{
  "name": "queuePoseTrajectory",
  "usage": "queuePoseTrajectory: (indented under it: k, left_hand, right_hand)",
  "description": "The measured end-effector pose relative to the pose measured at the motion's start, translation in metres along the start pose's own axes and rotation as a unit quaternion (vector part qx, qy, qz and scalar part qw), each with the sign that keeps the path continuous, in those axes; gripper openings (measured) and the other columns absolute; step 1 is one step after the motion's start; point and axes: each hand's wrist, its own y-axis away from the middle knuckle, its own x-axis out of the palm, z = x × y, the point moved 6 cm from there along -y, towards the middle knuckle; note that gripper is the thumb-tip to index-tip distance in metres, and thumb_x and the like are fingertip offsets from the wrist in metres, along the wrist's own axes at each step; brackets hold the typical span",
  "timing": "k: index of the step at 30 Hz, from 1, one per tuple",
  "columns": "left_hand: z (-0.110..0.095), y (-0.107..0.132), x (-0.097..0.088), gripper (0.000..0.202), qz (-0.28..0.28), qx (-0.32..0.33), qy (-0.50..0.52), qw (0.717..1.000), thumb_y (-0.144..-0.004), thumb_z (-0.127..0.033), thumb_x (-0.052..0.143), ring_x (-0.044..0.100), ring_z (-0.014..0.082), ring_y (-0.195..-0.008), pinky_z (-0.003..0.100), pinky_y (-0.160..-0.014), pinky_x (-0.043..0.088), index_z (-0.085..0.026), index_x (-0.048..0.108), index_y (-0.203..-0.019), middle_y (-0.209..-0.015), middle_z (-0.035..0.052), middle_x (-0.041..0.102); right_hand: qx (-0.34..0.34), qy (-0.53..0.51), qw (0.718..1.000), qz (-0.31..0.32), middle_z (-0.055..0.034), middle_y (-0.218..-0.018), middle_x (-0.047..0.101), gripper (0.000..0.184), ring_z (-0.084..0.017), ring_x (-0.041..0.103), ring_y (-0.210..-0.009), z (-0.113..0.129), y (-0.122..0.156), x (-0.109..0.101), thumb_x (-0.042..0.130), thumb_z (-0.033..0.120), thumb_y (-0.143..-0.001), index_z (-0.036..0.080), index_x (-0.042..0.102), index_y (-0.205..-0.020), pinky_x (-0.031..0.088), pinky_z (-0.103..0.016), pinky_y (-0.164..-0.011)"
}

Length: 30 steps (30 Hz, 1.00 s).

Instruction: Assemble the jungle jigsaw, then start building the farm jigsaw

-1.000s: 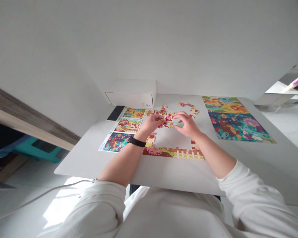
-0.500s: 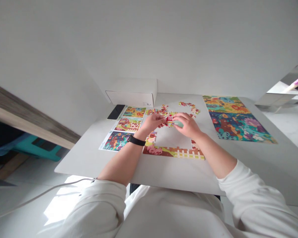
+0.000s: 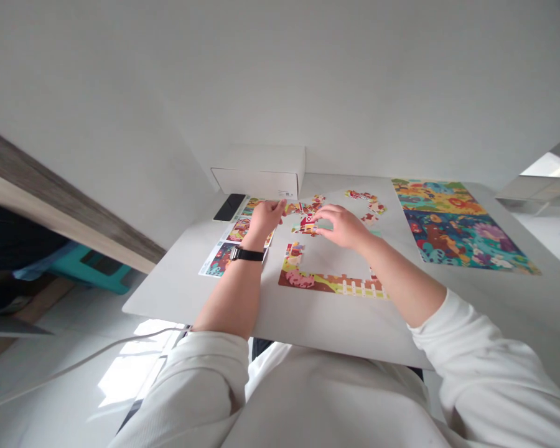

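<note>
My right hand (image 3: 341, 226) has its thumb and fingers on the right side of a small joined puzzle section (image 3: 305, 225) with a red barn on it. My left hand (image 3: 266, 219) is closed, fingertips pressed together over the left end of the loose puzzle pieces (image 3: 313, 204); whatever it may hold is hidden. Nearer to me lies a joined puzzle border (image 3: 329, 285) with a pink pig at its left corner and a white fence along the bottom. My right forearm covers part of its right side.
Beyond my right hand more puzzle pieces (image 3: 372, 205) lie in a curve. A picture sheet (image 3: 217, 258) lies partly under my left arm, with a black phone (image 3: 230, 207) behind it. A white box (image 3: 259, 177) stands against the wall. Two finished puzzles (image 3: 457, 227) lie at the right.
My left hand has left the barn section and moved left and back to the loose pieces. My right hand stays at the barn section, now lower on the table. The view has shifted slightly.
</note>
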Motion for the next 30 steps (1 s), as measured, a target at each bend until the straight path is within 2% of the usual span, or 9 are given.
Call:
queuePoseTrajectory:
  k: [3,5,9,14,23,30]
  left_hand:
    - [0.006,0.001,0.014,0.056,0.099,-0.014,-0.005,0.995,-0.100,-0.061,0.057,0.054,0.0153,-0.050,0.029,-0.055,0.035,-0.019,0.075,-0.068,-0.059,0.0049,0.070]
    - [0.009,0.003,0.023,0.057,0.153,-0.022,-0.022,0.988,-0.094,-0.065,0.064,0.051,0.0151,-0.047,0.029,-0.053,0.034,-0.019,0.074,-0.063,-0.054,0.0053,0.066]
    - [0.014,0.006,0.036,0.048,0.220,-0.008,-0.055,0.974,-0.082,-0.061,0.078,0.052,0.0155,-0.046,0.028,-0.052,0.033,-0.019,0.074,-0.059,-0.046,0.0040,0.059]
    - [0.023,0.005,0.045,0.032,0.223,-0.001,-0.061,0.973,-0.078,-0.047,0.081,0.056,0.0160,-0.051,0.029,-0.054,0.036,-0.020,0.076,-0.063,-0.054,0.0046,0.065]
    - [0.022,0.005,0.046,0.026,0.220,0.016,-0.110,0.969,-0.075,-0.041,0.078,0.057,0.0176,-0.055,0.030,-0.056,0.036,-0.021,0.072,-0.060,-0.056,0.0043,0.066]
    - [0.020,0.007,0.044,0.023,0.220,0.030,-0.138,0.965,-0.077,-0.041,0.076,0.057,0.0178,-0.058,0.030,-0.059,0.037,-0.020,0.077,-0.067,-0.060,0.0051,0.069]
  right_hand:
    - [0.008,0.002,1.000,0.014,-0.0076,-0.127,0.074,0.023,-0.028,0.069,-0.119,0.003,-0.011,0.022,0.077,0.017,-0.090,0.027,0.078,-0.112,0.054,-0.045,-0.107]
    - [0.013,-0.002,1.000,0.015,-0.0085,-0.124,0.075,0.024,-0.028,0.069,-0.118,0.001,-0.013,0.039,0.076,0.016,-0.090,0.025,0.078,-0.112,0.054,-0.044,-0.107]
    - [0.043,0.000,0.999,0.005,-0.0095,-0.121,0.075,0.030,-0.029,0.068,-0.117,-0.012,-0.006,0.066,0.077,0.014,-0.089,0.024,0.078,-0.118,0.054,-0.046,-0.106]
    - [0.041,0.007,0.999,0.005,-0.0096,-0.119,0.075,0.027,-0.028,0.068,-0.114,-0.024,0.002,0.081,0.078,0.015,-0.090,0.025,0.079,-0.116,0.055,-0.045,-0.104]
    - [0.036,0.043,0.998,0.035,-0.0106,-0.120,0.076,0.024,-0.029,0.068,-0.114,-0.024,0.006,0.089,0.077,0.016,-0.093,0.024,0.081,-0.115,0.053,-0.046,-0.106]
    - [0.027,0.061,0.997,0.038,-0.0109,-0.121,0.077,0.021,-0.030,0.067,-0.115,-0.020,0.007,0.088,0.076,0.020,-0.095,0.025,0.081,-0.115,0.051,-0.049,-0.108]
